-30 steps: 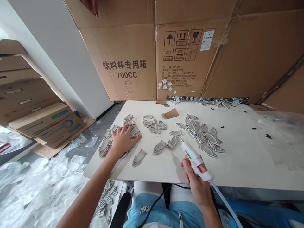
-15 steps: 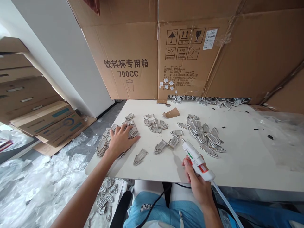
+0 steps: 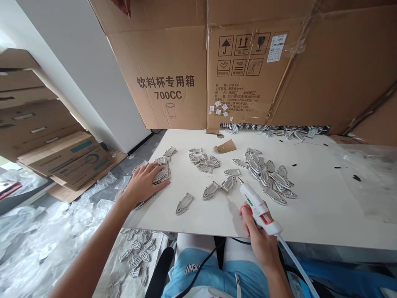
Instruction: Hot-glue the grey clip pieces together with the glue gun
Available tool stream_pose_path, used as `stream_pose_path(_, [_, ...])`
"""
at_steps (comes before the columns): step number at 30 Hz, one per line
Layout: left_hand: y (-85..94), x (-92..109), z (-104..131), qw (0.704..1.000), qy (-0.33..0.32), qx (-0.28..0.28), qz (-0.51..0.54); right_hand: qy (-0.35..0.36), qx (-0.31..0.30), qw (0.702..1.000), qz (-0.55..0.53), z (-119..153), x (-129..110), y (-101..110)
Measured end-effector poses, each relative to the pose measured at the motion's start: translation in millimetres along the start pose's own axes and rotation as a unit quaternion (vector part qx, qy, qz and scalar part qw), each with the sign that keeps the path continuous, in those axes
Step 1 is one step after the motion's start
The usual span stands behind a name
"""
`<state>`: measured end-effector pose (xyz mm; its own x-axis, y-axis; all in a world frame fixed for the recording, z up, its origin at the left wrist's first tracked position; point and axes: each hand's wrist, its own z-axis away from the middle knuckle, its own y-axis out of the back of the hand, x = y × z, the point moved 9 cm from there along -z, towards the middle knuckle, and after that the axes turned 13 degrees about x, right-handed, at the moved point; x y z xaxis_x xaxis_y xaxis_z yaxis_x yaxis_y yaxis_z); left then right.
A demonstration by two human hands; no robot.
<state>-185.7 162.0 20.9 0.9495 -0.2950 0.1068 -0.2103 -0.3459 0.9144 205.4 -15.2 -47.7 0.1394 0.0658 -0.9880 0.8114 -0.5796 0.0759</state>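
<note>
My left hand (image 3: 142, 184) lies with fingers spread over a heap of grey, boat-shaped pieces (image 3: 161, 174) at the table's left edge, covering part of it. A white glue gun (image 3: 256, 205) is held in my right hand (image 3: 259, 236), its nozzle pointing up and left beside a pair of pieces (image 3: 228, 183). One single piece (image 3: 185, 203) lies between my hands, near the front. A small cluster (image 3: 204, 161) sits mid-table, and a larger pile (image 3: 268, 174) is right of the nozzle.
Tall cardboard (image 3: 170, 54) stands along the back of the white table (image 3: 204, 219), with more pieces beneath it. A cardboard scrap (image 3: 225, 146) lies near the back. Clear plastic (image 3: 372, 182) covers the right side. More pieces (image 3: 139, 256) rest on a sheet below left.
My left hand has moved left toward the table's edge, and the heap under it has shifted left too. My right hand and the glue gun have hardly moved.
</note>
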Motion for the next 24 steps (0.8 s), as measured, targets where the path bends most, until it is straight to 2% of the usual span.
stream_pose_path(13, [14.8, -63.7, 9.9, 1.000, 0.008, -0.008, -0.026, 0.003, 0.007, 1.000, 0.008, 0.6, -3.4, 0.1])
stream_pose_path(20, [33.0, -79.9, 24.6, 0.997, 0.068, -0.008, -0.042, 0.010, 0.009, 1.000, 0.011, 0.3, -6.0, 0.1])
stream_pose_path(24, [39.1, -92.8, 42.1, 0.990, 0.096, 0.003, -0.100, 0.020, 0.017, 1.000, 0.012, 1.4, -6.8, 0.5])
